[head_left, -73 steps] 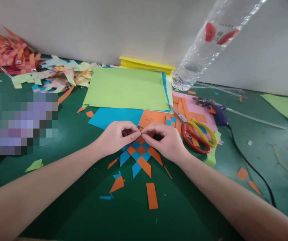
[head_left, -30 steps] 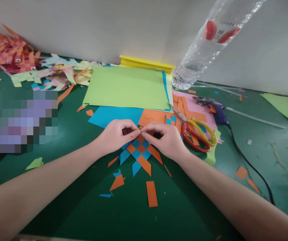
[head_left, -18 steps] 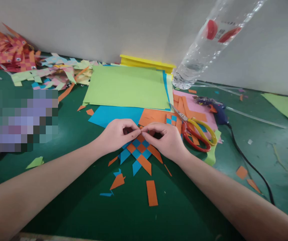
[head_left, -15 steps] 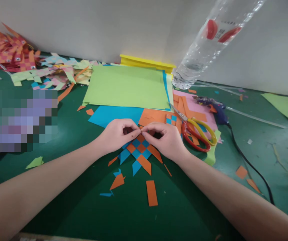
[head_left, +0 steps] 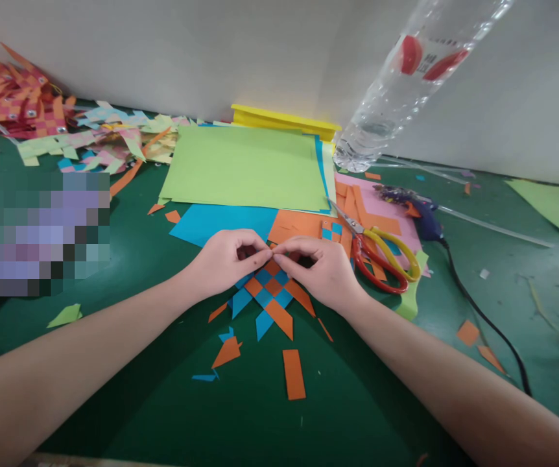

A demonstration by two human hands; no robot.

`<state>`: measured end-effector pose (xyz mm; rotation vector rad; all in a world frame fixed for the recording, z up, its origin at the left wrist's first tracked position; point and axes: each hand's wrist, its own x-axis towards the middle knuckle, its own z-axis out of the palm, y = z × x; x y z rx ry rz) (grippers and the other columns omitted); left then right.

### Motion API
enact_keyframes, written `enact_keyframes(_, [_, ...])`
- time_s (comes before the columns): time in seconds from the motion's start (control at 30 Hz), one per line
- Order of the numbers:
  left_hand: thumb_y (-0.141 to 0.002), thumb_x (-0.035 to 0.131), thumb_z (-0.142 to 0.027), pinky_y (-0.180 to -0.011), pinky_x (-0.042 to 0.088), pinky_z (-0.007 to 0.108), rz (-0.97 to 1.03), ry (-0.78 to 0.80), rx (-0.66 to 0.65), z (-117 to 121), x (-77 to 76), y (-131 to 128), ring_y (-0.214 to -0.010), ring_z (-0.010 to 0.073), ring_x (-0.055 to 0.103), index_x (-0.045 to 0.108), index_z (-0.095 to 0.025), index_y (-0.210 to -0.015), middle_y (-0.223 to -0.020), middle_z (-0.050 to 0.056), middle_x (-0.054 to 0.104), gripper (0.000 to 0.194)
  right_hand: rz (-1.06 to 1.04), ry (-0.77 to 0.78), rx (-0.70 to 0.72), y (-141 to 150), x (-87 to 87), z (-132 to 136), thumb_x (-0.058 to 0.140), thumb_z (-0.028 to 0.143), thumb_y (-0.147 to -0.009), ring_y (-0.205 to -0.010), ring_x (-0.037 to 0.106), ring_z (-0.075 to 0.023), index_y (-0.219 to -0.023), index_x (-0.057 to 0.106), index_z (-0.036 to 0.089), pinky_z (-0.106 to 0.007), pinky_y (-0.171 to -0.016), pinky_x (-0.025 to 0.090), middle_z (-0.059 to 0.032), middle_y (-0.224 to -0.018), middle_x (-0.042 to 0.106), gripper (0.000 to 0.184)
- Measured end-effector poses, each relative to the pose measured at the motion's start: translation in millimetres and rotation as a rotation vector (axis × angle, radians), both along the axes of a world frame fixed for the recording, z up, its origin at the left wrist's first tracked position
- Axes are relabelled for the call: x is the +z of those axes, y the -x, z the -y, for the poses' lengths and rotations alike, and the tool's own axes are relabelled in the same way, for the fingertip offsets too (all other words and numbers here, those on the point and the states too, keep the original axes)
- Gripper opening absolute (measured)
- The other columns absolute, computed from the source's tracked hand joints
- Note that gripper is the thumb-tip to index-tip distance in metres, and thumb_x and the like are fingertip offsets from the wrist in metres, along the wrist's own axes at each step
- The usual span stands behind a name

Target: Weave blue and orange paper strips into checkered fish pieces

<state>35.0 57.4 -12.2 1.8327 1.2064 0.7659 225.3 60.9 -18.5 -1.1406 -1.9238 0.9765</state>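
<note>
A woven paper fish (head_left: 272,286) in orange and blue checks lies on the green table, its cut strip ends fanned toward me. My left hand (head_left: 233,258) pinches its far tip between thumb and forefinger. Against those fingertips, my right hand (head_left: 312,267) pinches the same spot from the other side. Both hands are closed, and the fingers hide most of the pinched end. Beside my right hand lie scissors (head_left: 381,256) with red and yellow handles. Orange and blue paper scraps surround the woven piece, among them an orange rectangle (head_left: 294,374) nearer me.
A stack of green paper sheets (head_left: 245,167) lies behind my hands. A clear bottle (head_left: 401,84) leans at the back right, near a blue glue gun (head_left: 423,217) with a black cord. Finished woven fish (head_left: 21,104) are heaped at the back left. A pixelated patch covers the left side.
Both hands keep the same pinch on the woven paper fish. The view shifts very slightly; nothing on the table has visibly moved.
</note>
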Motion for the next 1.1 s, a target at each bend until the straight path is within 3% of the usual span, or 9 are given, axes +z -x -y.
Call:
enact_keyframes(0.63, [-0.086, 0.056, -0.035, -0.057, 0.041, 0.024, -0.03, -0.017, -0.003, 0.7, 1.0, -0.3, -0.062, 0.0118, 0.054, 0.066, -0.017, -0.076, -0.074, 0.001, 0.065, 0.023, 0.006, -0.031, -0.002, 2.2, 2.0, 2.8, 0.062, 0.019, -0.08, -0.061, 0.059, -0.0099, -0.078, 0.07, 0.019, -0.024, -0.055, 0.046, -0.0004, -0.075, 0.071, 0.008])
enact_keyframes(1.1, [-0.086, 0.057, -0.035, -0.057, 0.044, 0.023, -0.015, -0.015, 0.008, 0.5, 1.8, -0.6, -0.064, 0.0122, 0.057, 0.066, -0.017, -0.077, -0.075, 0.002, 0.067, 0.023, -0.01, 0.003, -0.009, 0.9, 1.3, 1.0, 0.063, 0.027, -0.082, -0.062, 0.06, -0.0108, -0.082, 0.072, 0.02, -0.027, -0.057, 0.048, -0.0018, -0.08, 0.073, 0.011])
